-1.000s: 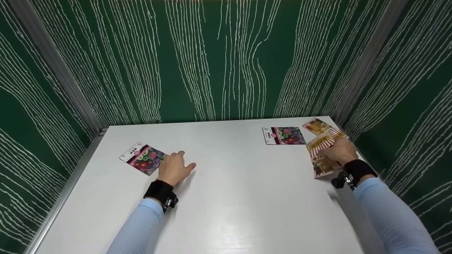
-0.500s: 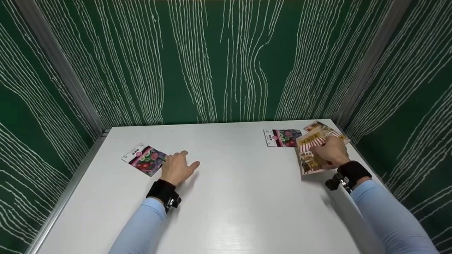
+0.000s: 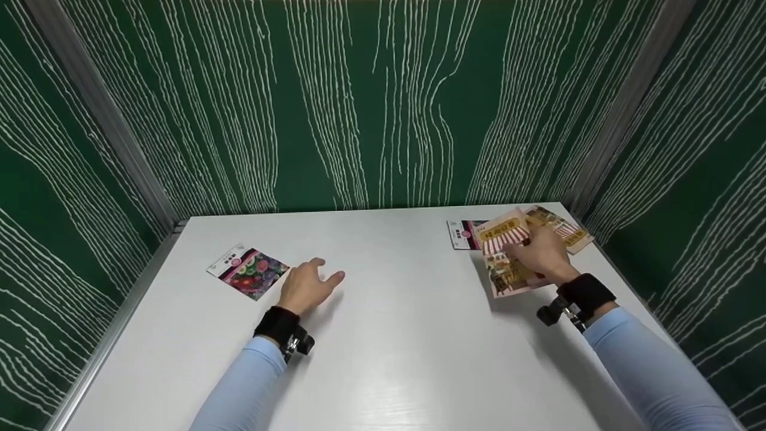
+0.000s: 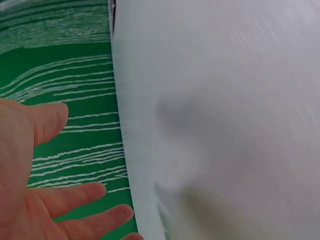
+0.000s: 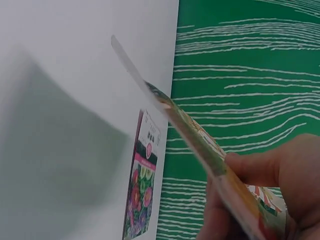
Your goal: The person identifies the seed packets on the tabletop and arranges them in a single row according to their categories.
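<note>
White table (image 3: 383, 341), green walls (image 3: 413, 36) w/ white streaks behind & at both sides. R hand (image 3: 541, 251) pinches an awning-print card (image 3: 498, 264), thumb on its printed face, tilted & raised off the table. L hand (image 3: 306, 286) is spread, just beside the L flower card (image 3: 251, 272); touching or not, can't tell. The R flower card (image 3: 462, 234) shows partly behind the awning-print card; a 2nd card (image 3: 570, 230) lies near the back R corner. Risk: pinched at one side only, it could swing or slip; if dropped, it'd prob. overlap the R flower card.
</note>
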Tool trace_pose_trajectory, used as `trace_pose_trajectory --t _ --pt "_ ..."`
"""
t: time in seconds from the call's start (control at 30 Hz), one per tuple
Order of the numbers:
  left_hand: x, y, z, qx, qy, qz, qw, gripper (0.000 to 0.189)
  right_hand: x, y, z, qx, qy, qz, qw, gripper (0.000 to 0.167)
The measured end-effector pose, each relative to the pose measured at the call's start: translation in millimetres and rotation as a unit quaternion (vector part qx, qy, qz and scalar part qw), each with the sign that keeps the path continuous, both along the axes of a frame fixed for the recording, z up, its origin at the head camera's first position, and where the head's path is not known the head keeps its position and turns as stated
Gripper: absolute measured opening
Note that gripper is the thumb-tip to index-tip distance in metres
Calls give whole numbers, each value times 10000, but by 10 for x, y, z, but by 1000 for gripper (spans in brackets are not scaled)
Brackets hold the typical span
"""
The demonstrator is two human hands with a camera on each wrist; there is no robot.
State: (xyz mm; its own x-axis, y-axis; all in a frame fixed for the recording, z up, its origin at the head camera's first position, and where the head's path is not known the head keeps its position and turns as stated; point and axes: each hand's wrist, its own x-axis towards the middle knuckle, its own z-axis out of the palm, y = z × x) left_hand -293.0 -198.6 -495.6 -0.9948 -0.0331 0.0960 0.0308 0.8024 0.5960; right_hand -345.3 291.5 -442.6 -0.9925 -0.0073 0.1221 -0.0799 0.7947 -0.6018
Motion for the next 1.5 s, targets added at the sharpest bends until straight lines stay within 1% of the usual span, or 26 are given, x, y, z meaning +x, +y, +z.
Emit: trace_pose_trajectory --t 0.13,0.3,0.37,0.43,0.47,0.53,0.6,0.67,0.7,0.77,0.83,0.9,0.93,1.03,1.1,1.17,1.33,1.5 --pt "3 19 15 422 -246 -101 9988 72 34 -73 4 -76 -40 1 10000 41" --pt "20 49 23 790 -461 -215 9956 75 81 -166 27 -374 -137 139 9991 42" --pt "-12 44 -9 993 -515 -234 9935 77 94 -209 37 -510 -153 224 9983 42" --pt "-90 25 -76 1166 -491 -226 9917 80 96 -256 43 -654 -179 271 9973 43" --pt "-169 6 -167 1166 -399 -197 9922 82 96 -285 42 -698 -193 279 9970 43" --pt "-296 -29 -311 1212 -208 -120 9923 86 89 -348 34 -842 -249 276 9958 45" --pt "-343 -26 -346 1322 -141 -68 9911 86 83 -409 18 -929 -343 265 9947 50" --pt "-316 0 -311 1488 -129 -34 9888 84 80 -467 -11 -986 -436 273 9938 53" --pt "-252 29 -226 1642 -197 -40 9862 83 79 -494 -27 -1036 -489 279 9930 54" --pt "-139 101 -81 1772 -270 -49 9838 78 78 -545 -59 -1111 -566 294 9918 54" --pt "-69 158 -15 1801 -270 5 9833 76 76 -596 -86 -1233 -616 316 9900 53" --pt "-33 205 27 1858 -298 111 9821 76 71 -649 -103 -1321 -634 297 9888 51" --pt "-27 225 36 1897 -303 178 9812 77 67 -676 -110 -1392 -657 288 9877 51" --pt "-35 260 55 2162 -389 369 9749 84 65 -767 -122 -1661 -750 257 9829 52" --pt "-47 281 55 2283 -411 435 9717 88 63 -827 -135 -1892 -869 248 9778 53" --pt "-57 307 51 2377 -439 452 9693 90 67 -891 -150 -2112 -964 242 9724 52" --pt "-87 388 46 2621 -485 424 9629 91 70 -1048 -189 -2582 -990 341 9604 49" --pt "-90 484 75 2707 -469 448 9605 87 83 -1193 -192 -3116 -1015 480 9435 50"
